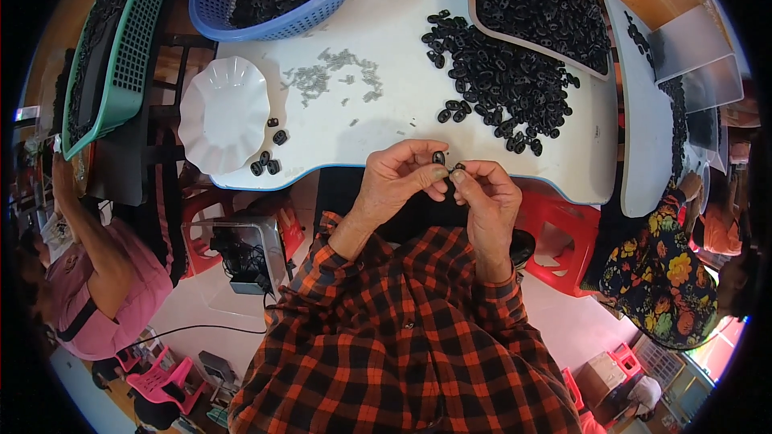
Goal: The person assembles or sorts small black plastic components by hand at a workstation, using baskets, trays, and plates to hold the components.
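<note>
Just over the table's near edge my two hands work close together. My left hand [397, 177] pinches a small black oval cord-lock piece [438, 158] between thumb and fingers. In the fingertips of my right hand [490, 201] is another small black plastic piece [459, 167], partly covered by the thumb. The fingertips almost meet; whether the two pieces touch I cannot tell. Beyond my hands, at the right, lies a loose heap of black oval two-holed pieces [507, 84]. Tiny pale grey pieces that look like springs [310, 82] are scattered on the white table [386, 56].
At the left stand a white scalloped plate [223, 116] and several black pieces [273, 165]. A blue basket [273, 30] and a tray [539, 8] hold many black pieces at the back. A green basket [121, 80] is farther left. People sit at both sides; red stools [555, 233] are below.
</note>
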Tool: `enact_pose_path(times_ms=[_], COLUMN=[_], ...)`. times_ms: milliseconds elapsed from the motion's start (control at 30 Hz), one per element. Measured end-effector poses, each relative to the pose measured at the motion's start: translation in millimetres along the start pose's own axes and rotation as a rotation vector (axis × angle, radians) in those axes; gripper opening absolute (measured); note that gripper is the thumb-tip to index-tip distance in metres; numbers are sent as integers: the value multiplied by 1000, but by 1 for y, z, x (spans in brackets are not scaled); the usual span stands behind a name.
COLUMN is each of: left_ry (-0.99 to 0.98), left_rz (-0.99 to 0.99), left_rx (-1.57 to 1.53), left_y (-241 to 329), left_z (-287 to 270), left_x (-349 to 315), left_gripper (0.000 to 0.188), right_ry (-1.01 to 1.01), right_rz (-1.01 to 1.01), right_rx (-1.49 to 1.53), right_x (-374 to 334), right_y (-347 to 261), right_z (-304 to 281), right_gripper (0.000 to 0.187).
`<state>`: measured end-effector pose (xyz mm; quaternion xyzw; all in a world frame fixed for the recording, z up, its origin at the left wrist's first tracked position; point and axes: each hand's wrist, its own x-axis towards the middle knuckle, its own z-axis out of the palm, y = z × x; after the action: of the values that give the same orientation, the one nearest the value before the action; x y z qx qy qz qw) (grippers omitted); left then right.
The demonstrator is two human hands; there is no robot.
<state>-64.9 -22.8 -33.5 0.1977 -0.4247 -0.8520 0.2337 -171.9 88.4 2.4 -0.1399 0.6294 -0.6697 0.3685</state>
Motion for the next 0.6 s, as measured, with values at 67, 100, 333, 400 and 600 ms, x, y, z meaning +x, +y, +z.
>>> enact_pose_path(times_ms=[67,100,333,400,600], left_ry=[17,17,-3,-12,-25], left_rz=[6,6,24,38,33], left_rx=[34,33,31,41,66], left_y=[0,-1,-3,-3,-4], left_z=[2,3,-1,-1,0], left_x=[0,0,1,1,1], left_gripper=[30,30,32,32,32], right_ry=[0,1,4,-3,-14], right_rz=[-5,-4,7,2,9], right_rx=[6,21,2,1,-8], right_x=[0,1,1,1,1], right_y=[1,1,-1,0,-2], right_z=[-1,-1,1,-1,0], right_gripper=[11,10,10,10,12])
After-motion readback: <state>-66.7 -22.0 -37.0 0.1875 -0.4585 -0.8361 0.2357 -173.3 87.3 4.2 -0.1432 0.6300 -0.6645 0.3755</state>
